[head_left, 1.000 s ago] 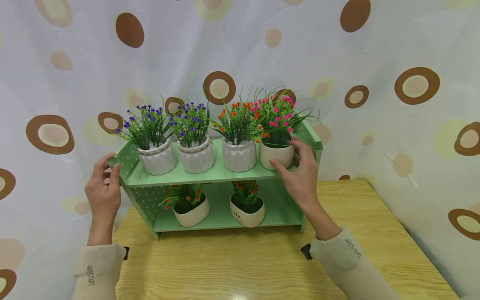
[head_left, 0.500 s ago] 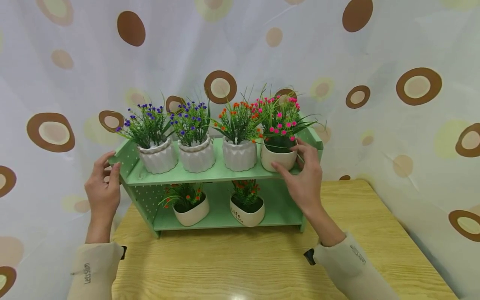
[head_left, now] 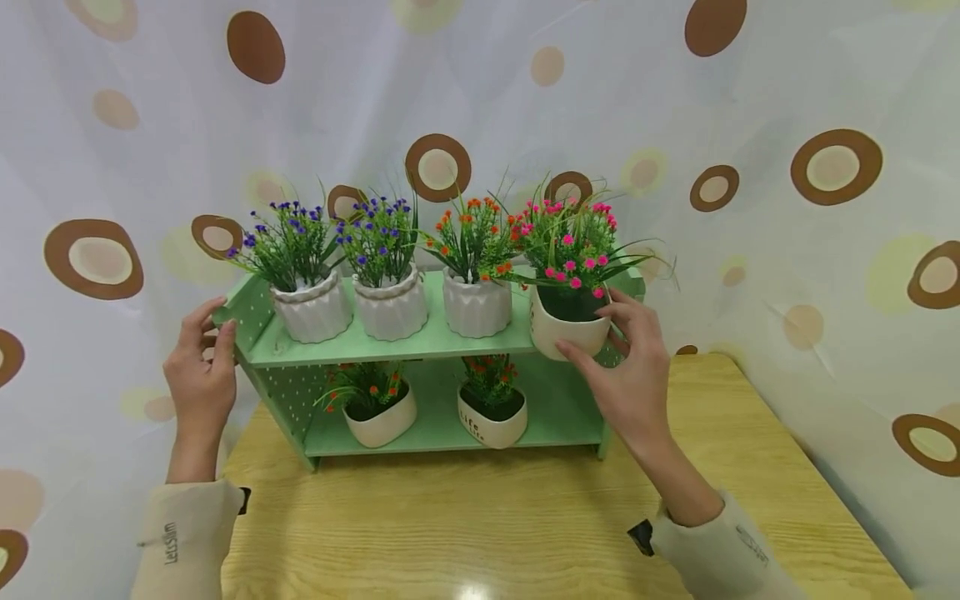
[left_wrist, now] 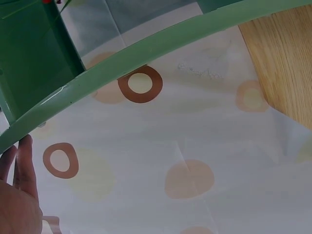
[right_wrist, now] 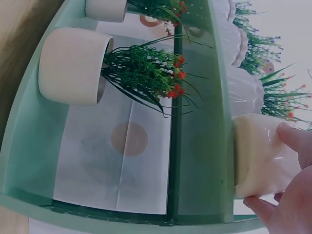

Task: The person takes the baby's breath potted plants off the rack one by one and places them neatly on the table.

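A light-green two-tier shelf (head_left: pixel 420 353) stands on the wooden table. My right hand (head_left: pixel 633 371) grips a cream flowerpot (head_left: pixel 570 336) of pink flowers at the right end of the upper tier, thumb on its front and fingers at its right side. The pot overlaps the tier's front edge in the head view; its underside faces the camera in the right wrist view. At the shelf's upper left corner, my left hand (head_left: pixel 198 367) holds the side panel (left_wrist: pixel 146 48) between fingers and thumb. Left of the gripped pot stands a white fluted pot (head_left: pixel 477 308) with orange flowers.
Two more white fluted pots, one a purple-flowered pot (head_left: pixel 390 310), line the upper tier's left. Below stand two cream pots with red-orange flowers, a plain one (head_left: pixel 382 425) and a lettered one (head_left: pixel 495 429). Behind hangs a patterned curtain (head_left: pixel 750 275). The wooden table (head_left: pixel 450 517) extends forward.
My right hand has drawn the pink-flowered pot forward and right, from within the upper tier to its front edge, and turned it somewhat. My left hand has stayed at the shelf's corner.
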{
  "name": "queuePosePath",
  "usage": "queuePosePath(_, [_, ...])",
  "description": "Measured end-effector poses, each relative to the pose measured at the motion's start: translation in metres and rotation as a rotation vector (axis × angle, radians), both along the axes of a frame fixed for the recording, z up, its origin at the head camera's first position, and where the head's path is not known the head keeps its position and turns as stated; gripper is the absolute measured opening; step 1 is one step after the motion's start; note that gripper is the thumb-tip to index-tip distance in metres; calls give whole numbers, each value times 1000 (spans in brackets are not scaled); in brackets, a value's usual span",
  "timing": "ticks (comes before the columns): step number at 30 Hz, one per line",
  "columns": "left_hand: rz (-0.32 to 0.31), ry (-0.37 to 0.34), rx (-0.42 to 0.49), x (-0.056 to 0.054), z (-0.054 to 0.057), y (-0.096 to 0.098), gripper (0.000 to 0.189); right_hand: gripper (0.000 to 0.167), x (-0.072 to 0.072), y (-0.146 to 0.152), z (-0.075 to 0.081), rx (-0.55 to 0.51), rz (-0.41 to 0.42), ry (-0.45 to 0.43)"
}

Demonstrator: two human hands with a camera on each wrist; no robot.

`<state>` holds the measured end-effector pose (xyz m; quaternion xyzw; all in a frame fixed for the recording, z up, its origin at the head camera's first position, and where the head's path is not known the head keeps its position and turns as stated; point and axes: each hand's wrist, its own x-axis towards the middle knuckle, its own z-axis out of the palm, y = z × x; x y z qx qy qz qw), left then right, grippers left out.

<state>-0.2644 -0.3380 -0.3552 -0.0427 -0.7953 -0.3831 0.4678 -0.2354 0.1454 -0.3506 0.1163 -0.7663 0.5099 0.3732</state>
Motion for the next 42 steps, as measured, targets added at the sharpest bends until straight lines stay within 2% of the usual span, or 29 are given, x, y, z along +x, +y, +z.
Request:
queuePosePath(8, [20, 5, -4, -3, -3, 0, 37, 52, 21, 11, -4, -25, 18, 11])
queuePosePath(13, [28, 13, -8, -6, -5, -1, 37, 54, 38, 18, -9, -21, -4, 1])
queuePosePath(20, [27, 5, -7, -3, -2, 2, 37, 55, 55, 28, -16, -5, -9, 21])
queuePosePath(28, [40, 0, 13, -1, 0, 4, 37, 70, 74, 32, -30, -9, 6, 14])
queuePosePath(32, [51, -1, 27, 0, 0, 4, 36, 74, 80, 35, -44, 4, 39, 21])
queuePosePath(36, [43, -2, 27, 0, 0, 4, 36, 76, 85, 38, -66, 8, 66, 25])
queuePosePath(42, [41, 16, 29, -1, 0, 4, 36, 75, 92, 41, -97, 17, 88, -57])
